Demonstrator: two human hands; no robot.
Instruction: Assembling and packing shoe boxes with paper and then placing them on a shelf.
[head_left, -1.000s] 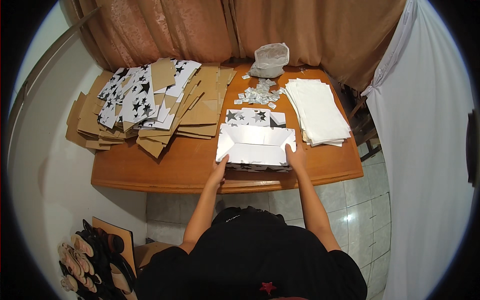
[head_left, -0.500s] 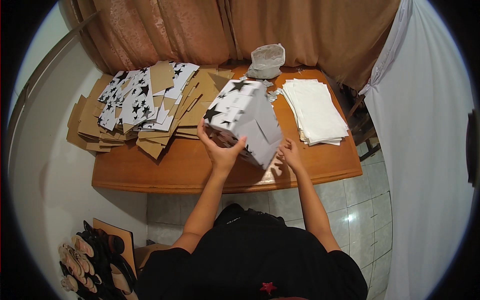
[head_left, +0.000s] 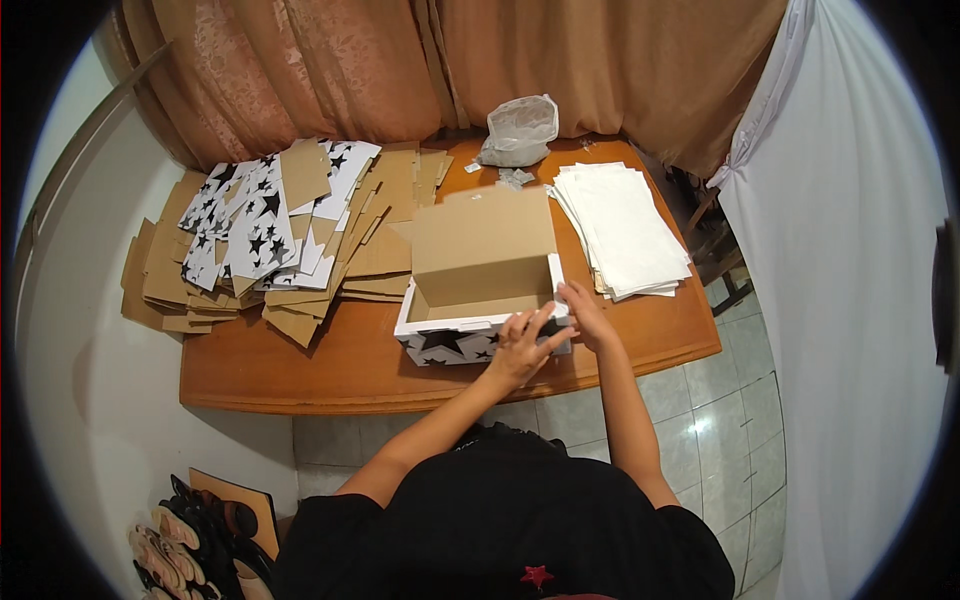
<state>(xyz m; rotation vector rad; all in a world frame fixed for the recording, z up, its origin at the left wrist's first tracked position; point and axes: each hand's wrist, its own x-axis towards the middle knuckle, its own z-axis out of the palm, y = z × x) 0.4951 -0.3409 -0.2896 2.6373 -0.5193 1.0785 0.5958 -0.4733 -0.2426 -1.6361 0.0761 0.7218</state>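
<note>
A white cardboard box [head_left: 440, 343] with black stars stands upright on the table near its front edge. Its lid [head_left: 485, 235] is raised at the back, showing plain brown cardboard inside. At the front right corner, my left hand [head_left: 520, 348] touches the front wall with its fingers spread. My right hand [head_left: 588, 318] is closed at the right side wall, the fingers bent round its edge near the same corner. Part of that corner is hidden behind both hands.
Flat brown and star-printed cardboard pieces [head_left: 265, 225] are heaped at the left. White sheets [head_left: 622, 230] lie stacked at the right. A translucent plastic bag [head_left: 520, 132] stands at the back beside small packets [head_left: 514, 179]. Shoes [head_left: 180, 540] sit at lower left.
The box has gone from tilted in my left hand to upright on the table, with its lid raised. My left hand has moved right, to the front right corner.
</note>
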